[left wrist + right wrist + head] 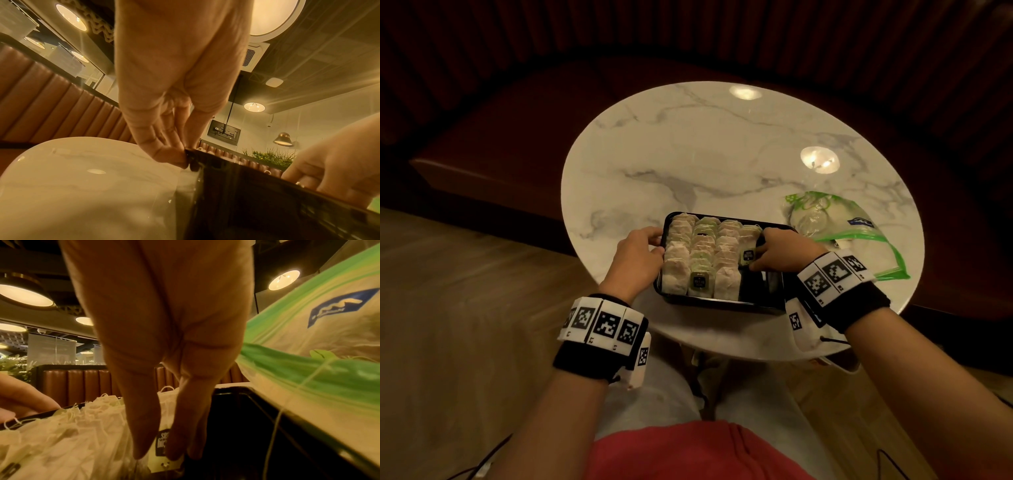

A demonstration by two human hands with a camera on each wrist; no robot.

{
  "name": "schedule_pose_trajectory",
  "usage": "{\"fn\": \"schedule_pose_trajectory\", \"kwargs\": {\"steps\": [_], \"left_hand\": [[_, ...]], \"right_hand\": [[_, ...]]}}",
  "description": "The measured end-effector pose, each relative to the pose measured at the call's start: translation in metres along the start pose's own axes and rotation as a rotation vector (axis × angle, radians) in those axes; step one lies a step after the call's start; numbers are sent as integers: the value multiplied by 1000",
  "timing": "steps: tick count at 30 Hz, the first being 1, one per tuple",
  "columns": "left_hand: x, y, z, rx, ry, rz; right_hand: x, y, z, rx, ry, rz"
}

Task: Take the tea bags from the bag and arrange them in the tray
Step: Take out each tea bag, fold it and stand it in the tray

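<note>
A round white marble-patterned table (722,154) stood before a seated person, seen from above. On its near side sat a shallow black rectangular plastic tray (722,303). Three rows of pale paper tea bags (700,253) filled the tray from far edge to near edge, standing overlapped. A fourth, shorter row occupied only the far right part, leaving the tray's near right corner bare and black.

The left hand (635,255) was at the tray's left wall. In the left wrist view its fingertips (164,154) and thumb curled onto the tray's rim (193,155), pinching it near the far corner.

The right hand (780,250) reached into the right side of the tray, over the short fourth row. In the right wrist view its fingers (144,434) pointed down and closed together on the front tea bag of that row, with that bag's dark square paper tag (162,444) showing between the fingertips. From above, the same dark tag (748,256) lay just left of the right hand's fingertips. Another dark tag (698,281) rested on the near end of the second row.

To the right of the tray, just beside it, lay a clear zip-top plastic bag with green edging and a blue logo (856,229), crumpled and flat on the table. In the right wrist view the bag (318,337) rose close beside the hand, above the tray's right wall.

Both wrists wore black bands (582,359) carrying white blocks printed with black square markers.
</note>
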State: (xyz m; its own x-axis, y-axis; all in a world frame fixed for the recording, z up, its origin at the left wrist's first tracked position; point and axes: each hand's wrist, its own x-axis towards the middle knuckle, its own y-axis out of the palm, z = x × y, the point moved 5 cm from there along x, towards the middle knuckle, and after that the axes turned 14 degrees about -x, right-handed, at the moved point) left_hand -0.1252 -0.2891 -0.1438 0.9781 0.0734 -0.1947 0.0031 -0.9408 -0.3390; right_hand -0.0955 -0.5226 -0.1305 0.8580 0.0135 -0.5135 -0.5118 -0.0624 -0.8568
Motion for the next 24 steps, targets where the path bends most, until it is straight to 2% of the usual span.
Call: {"fn": "schedule_pose_trajectory", "kwargs": {"steps": [8, 14, 17, 21, 24], "left_hand": [[0, 0, 3, -4, -10, -4], [1, -1, 3, -4, -5, -4], [1, -1, 3, -3, 5, -1], [1, -1, 4, -18, 1, 6], [2, -2, 5, -53, -9, 7]], "right_hand": [[-1, 6, 1, -51, 19, 21], [-6, 8, 9, -86, -65, 89], [-6, 7, 11, -114, -112, 73], [-7, 6, 14, -46, -140, 94], [-11, 3, 14, 46, -159, 47]]}}
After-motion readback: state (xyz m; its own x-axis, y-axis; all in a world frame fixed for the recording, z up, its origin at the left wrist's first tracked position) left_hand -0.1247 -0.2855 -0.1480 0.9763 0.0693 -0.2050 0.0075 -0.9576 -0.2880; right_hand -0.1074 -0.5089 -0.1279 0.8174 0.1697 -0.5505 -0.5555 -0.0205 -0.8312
